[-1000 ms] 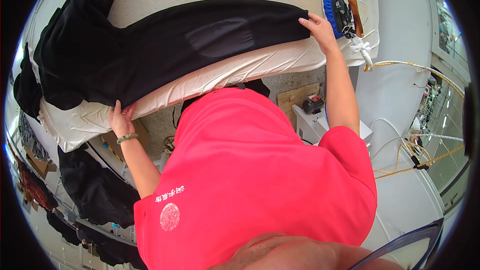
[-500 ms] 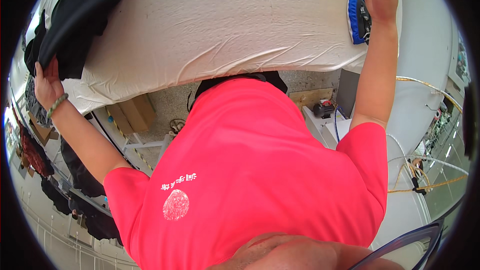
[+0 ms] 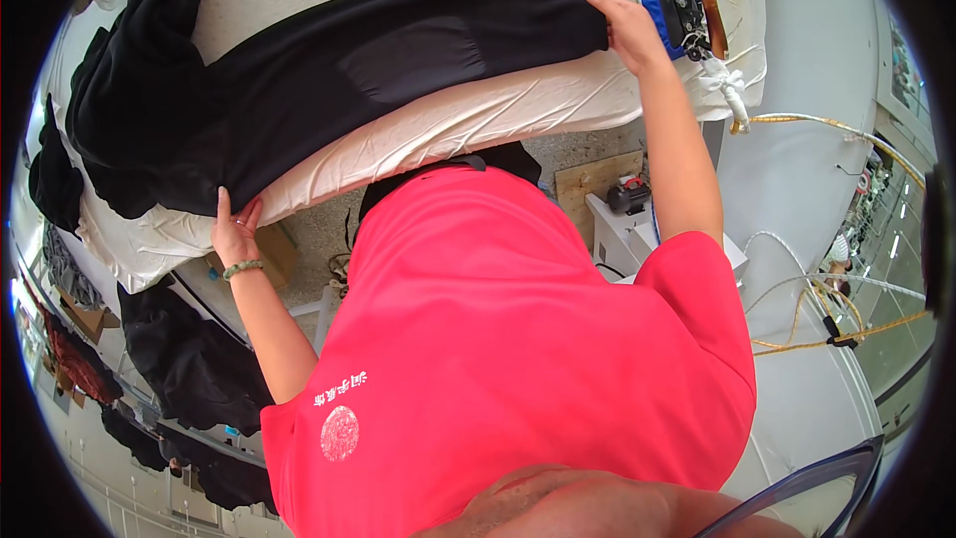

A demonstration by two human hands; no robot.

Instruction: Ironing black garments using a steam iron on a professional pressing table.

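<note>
A black garment (image 3: 299,110) lies along the padded white ironing table, with one long leg or sleeve stretched out to the right. On that length is a smoother, shinier dark panel (image 3: 413,58). My right hand (image 3: 633,32) grips the far right end of it, thumb on top. At the near edge, toward the left, my left hand (image 3: 237,231) pinches the cloth, some fingers hidden beneath it. The garment's bulk (image 3: 139,110) lies bunched at the table's left. Just beyond my right hand is an iron (image 3: 673,2) with a blue rim and a brown handle.
The white-covered ironing table (image 3: 418,144) has a wrinkled, hanging front edge. A white-wrapped cord (image 3: 725,82) runs right from the iron to yellow and white hoses (image 3: 836,124). Black clothes (image 3: 189,359) hang at the left. A cardboard box (image 3: 274,257) stands below the table.
Both hands have come down toward me, bringing the black garment from a raised, stretched position flat onto the table. My left hand has moved rightward; the iron's handle now shows.
</note>
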